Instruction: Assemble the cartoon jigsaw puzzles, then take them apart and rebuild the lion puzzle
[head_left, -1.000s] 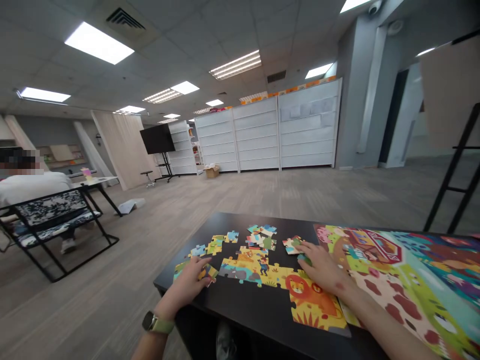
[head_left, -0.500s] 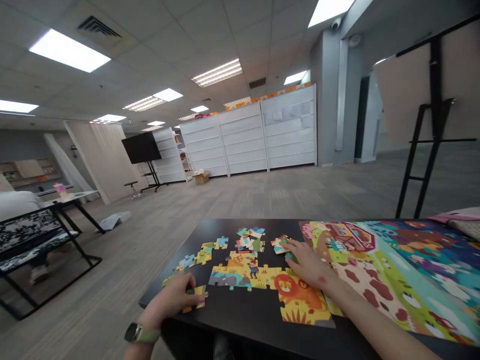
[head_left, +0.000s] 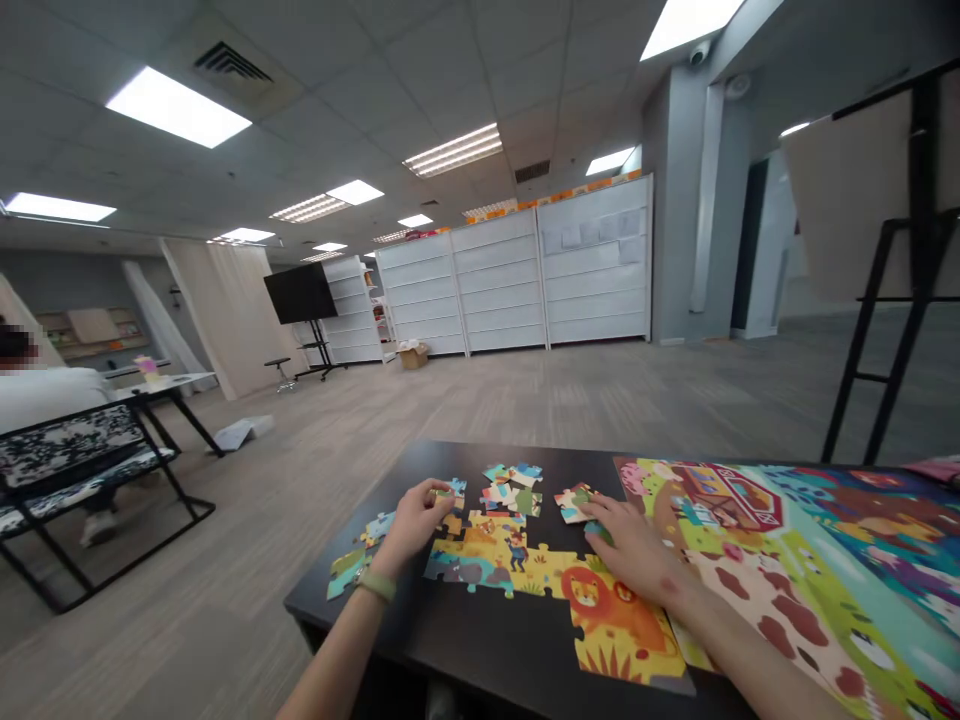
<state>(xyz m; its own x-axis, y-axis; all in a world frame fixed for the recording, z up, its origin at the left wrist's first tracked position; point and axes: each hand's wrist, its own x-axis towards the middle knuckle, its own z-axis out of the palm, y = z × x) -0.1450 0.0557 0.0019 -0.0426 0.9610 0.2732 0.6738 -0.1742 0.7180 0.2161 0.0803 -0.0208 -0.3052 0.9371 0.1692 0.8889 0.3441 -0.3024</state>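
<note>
On a black table (head_left: 480,640) lies a partly joined jigsaw puzzle (head_left: 540,570) with lions, a hippo and a small figure. My left hand (head_left: 412,525) has its fingers closed on a yellow-orange puzzle piece (head_left: 451,522) at the puzzle's upper left edge; the fingers partly hide it. Stretched out flat, my right hand (head_left: 634,545) rests right of the puzzle, its fingertips touching a small group of loose pieces (head_left: 574,502). Several more loose pieces (head_left: 514,488) lie above the puzzle. Others, green and blue (head_left: 346,572), lie left of my left wrist.
A large picture sheet (head_left: 750,570) with a cow and farm animals covers the table's right side. Beyond the table, a person (head_left: 60,395) sits on a patterned chair (head_left: 82,440) at the left. An easel (head_left: 874,370) stands at the right, white shelving (head_left: 510,285) at the back.
My left hand has moved up and to the right with a puzzle piece, from the table's lower left to the puzzle's upper left edge. My right hand stays on the loose pieces.
</note>
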